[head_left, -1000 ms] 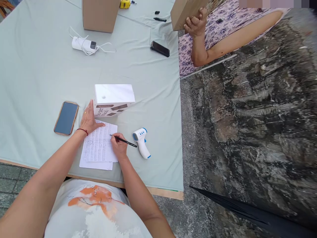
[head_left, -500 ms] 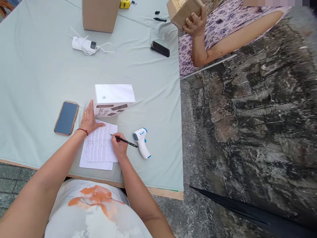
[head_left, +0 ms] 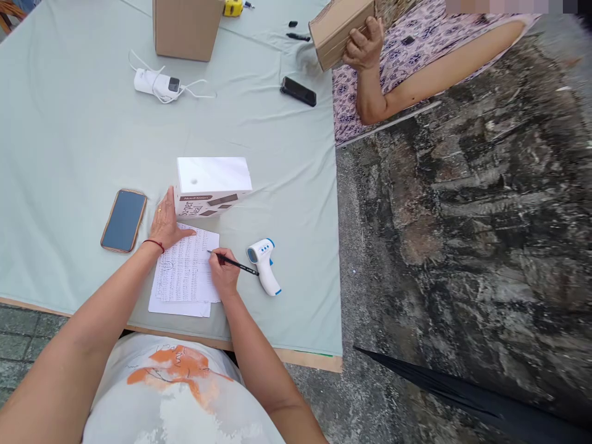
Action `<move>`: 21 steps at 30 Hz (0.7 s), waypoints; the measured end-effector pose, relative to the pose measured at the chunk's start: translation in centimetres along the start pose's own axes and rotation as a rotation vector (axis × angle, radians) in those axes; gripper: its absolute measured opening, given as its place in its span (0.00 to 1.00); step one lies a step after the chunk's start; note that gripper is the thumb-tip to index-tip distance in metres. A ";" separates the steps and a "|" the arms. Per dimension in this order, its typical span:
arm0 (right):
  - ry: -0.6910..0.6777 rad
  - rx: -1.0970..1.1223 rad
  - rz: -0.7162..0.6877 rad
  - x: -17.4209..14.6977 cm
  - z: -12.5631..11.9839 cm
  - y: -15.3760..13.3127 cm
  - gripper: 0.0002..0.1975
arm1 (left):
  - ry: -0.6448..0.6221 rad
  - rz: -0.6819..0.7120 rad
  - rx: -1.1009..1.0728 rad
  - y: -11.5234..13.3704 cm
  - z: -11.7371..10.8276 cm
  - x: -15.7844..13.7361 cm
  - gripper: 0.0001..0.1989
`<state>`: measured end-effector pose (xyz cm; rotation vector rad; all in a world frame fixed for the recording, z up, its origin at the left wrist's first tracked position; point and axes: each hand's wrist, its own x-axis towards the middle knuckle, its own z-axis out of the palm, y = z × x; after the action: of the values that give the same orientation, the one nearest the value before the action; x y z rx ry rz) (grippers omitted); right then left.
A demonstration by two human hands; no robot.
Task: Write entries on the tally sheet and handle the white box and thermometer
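My right hand point(head_left: 224, 271) grips a black pencil point(head_left: 237, 264), its tip over the right side of a printed sheet of paper point(head_left: 189, 271). A second white sheet point(head_left: 180, 309) pokes out beneath it. My left hand point(head_left: 166, 223) lies with thumb spread on the sheet's upper left part, its fingers alongside the left end of a white box point(head_left: 214, 176) with brown printing. To the right of my right hand lies a white and blue infrared thermometer point(head_left: 264, 265). Left of my left hand is a smartphone point(head_left: 124, 221) in a brown case.
Across the table point(head_left: 83, 142), another person's hand point(head_left: 365, 46) holds a cardboard box point(head_left: 340, 31). Farther back are a larger cardboard box point(head_left: 187, 28), a white device with a cable point(head_left: 157, 83), a black phone-like object point(head_left: 298, 91) and a yellow tape measure point(head_left: 234, 7).
The other person has tilted and lowered their cardboard box slightly. My pencil has shifted a tiny bit to the right. My left hand has stayed in place.
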<state>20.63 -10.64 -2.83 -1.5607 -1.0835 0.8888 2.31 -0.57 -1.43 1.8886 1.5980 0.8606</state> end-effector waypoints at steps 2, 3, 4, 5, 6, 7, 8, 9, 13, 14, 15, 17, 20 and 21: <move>0.014 0.002 0.004 0.0 0.0 0.0 0.07 | 0.000 0.002 -0.002 -0.1 0.0 0.0 0.75; 0.012 0.004 0.004 0.0 0.0 0.0 0.07 | -0.002 0.002 -0.004 -0.1 0.0 0.0 0.75; 0.008 0.006 0.002 0.0 0.0 0.0 0.07 | -0.002 0.001 -0.006 -0.2 0.1 0.0 0.74; 0.004 0.008 0.000 0.0 0.0 0.1 0.07 | -0.002 0.000 -0.012 -0.4 0.1 0.0 0.73; 0.001 0.009 -0.003 0.0 0.1 0.1 0.06 | 0.002 0.002 -0.021 -0.5 0.1 0.0 0.71; -0.002 0.007 -0.006 0.0 0.1 0.3 0.06 | 0.009 0.008 -0.032 -0.7 0.1 0.1 0.69; -0.004 0.003 -0.010 0.0 0.2 0.4 0.06 | 0.019 0.019 -0.048 -1.0 0.2 0.1 0.66; -0.005 -0.003 -0.013 0.0 0.2 0.5 0.06 | 0.031 0.033 -0.066 -1.2 0.2 0.1 0.63; 0.051 -0.039 -0.061 -0.1 0.2 0.7 0.06 | 0.062 0.074 -0.129 -1.8 0.2 0.1 0.51; 0.082 -0.052 -0.090 -0.1 0.1 0.7 0.06 | 0.063 0.074 -0.138 -1.9 0.2 0.1 0.50; 0.109 -0.070 -0.129 -0.1 -0.1 0.6 0.07 | 0.065 0.072 -0.145 -1.9 0.2 0.1 0.49; 0.121 -0.130 -0.237 -0.2 -0.5 0.5 0.09 | 0.073 0.062 -0.159 -1.9 0.2 0.0 0.48; 0.064 -0.331 -0.395 -0.5 -1.3 0.4 0.12 | 0.110 0.032 -0.182 -1.8 0.2 0.0 0.47; 0.044 -0.422 -0.417 -0.7 -1.5 0.3 0.14 | 0.126 0.021 -0.192 -1.7 0.2 0.0 0.47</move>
<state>21.87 -11.85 -2.75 -1.5890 -1.5644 0.3535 1.31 -0.26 -2.82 1.7494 1.5108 1.1198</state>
